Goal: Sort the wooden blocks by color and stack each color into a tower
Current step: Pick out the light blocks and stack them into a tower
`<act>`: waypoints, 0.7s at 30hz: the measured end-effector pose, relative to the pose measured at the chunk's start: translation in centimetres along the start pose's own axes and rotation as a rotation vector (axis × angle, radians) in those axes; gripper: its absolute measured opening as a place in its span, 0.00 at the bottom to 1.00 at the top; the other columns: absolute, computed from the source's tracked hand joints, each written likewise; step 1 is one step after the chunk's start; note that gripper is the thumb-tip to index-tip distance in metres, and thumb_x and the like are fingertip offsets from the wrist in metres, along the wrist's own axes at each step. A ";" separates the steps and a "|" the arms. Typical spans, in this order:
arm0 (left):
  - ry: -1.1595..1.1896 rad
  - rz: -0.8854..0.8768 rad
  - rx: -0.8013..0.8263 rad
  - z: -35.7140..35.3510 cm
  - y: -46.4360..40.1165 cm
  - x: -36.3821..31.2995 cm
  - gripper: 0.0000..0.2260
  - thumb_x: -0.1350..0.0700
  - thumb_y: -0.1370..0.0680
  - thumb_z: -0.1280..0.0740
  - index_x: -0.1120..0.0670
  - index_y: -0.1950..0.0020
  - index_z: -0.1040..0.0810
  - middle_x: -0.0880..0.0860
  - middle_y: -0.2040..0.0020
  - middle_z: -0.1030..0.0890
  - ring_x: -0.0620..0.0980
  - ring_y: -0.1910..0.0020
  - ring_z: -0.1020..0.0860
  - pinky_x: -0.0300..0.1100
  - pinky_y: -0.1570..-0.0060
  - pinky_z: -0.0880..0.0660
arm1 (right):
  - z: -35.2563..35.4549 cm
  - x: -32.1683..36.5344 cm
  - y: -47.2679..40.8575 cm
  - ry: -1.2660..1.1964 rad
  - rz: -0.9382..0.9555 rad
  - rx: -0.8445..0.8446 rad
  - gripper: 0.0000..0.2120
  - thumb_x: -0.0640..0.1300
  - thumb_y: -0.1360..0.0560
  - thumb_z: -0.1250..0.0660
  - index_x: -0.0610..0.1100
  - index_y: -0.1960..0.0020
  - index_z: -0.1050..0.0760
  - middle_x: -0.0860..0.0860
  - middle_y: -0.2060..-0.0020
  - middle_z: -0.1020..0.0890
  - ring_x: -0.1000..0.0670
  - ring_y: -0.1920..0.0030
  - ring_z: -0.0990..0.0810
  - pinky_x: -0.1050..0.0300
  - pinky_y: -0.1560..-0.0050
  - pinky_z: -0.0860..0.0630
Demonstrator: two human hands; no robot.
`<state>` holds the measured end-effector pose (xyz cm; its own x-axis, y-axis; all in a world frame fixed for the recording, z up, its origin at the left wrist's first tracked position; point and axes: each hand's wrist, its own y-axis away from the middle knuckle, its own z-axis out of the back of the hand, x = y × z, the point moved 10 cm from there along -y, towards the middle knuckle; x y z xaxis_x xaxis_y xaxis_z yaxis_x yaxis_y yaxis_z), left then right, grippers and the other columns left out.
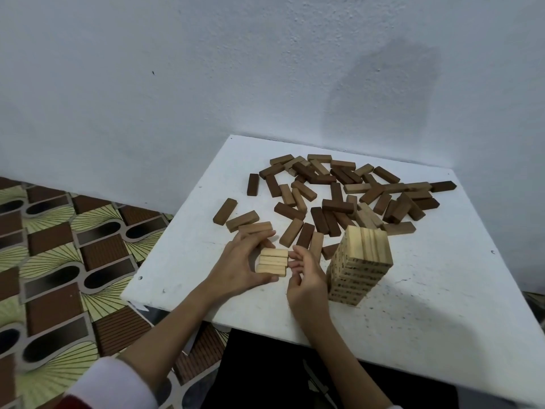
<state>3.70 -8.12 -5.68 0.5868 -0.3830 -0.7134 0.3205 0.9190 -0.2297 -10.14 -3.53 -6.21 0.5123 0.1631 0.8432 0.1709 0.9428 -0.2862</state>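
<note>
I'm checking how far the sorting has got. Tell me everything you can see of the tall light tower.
The tall light tower is built of pale, natural-looking wooden blocks laid flat in many layers, its top layer showing three blocks side by side with visible grain. Small dark markings run along its side faces. It stands upright on the white table, near the front edge of the loose pile. The right hand is close beside it; contact is unclear.

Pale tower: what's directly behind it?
Behind the pale tower, the loose pile of brown blocks lies on the white table. The tower hides whichever blocks sit right against its far side; no count is possible.
</note>
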 end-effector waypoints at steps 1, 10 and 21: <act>0.001 0.001 0.000 0.0 0.0 0.0 0.36 0.47 0.38 0.21 0.40 0.34 0.32 0.35 0.46 0.25 0.31 0.39 0.37 0.23 0.45 0.40 | 0.0 0.0 0.0 -0.001 -0.002 -0.002 0.24 0.24 0.29 0.42 0.35 0.35 0.30 0.46 0.51 0.23 0.49 0.50 0.24 0.60 0.49 0.25; -0.007 0.000 -0.009 0.0 0.1 -0.1 0.37 0.48 0.39 0.20 0.42 0.34 0.31 0.41 0.45 0.23 0.30 0.40 0.37 0.21 0.46 0.40 | 0.1 0.0 0.0 0.009 0.012 -0.014 0.23 0.24 0.29 0.41 0.35 0.35 0.30 0.44 0.50 0.23 0.49 0.50 0.23 0.60 0.49 0.25; -0.038 0.003 0.000 -0.1 0.1 -0.3 0.37 0.45 0.39 0.21 0.44 0.33 0.31 0.38 0.45 0.25 0.36 0.40 0.36 0.39 0.44 0.34 | -0.1 -0.3 0.1 0.014 0.007 0.005 0.23 0.25 0.29 0.41 0.36 0.35 0.30 0.44 0.49 0.22 0.50 0.49 0.24 0.69 0.49 0.27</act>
<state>3.46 -7.91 -5.53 0.6152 -0.3838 -0.6886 0.3188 0.9200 -0.2280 -10.23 -3.52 -6.48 0.5255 0.1659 0.8345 0.1627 0.9431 -0.2900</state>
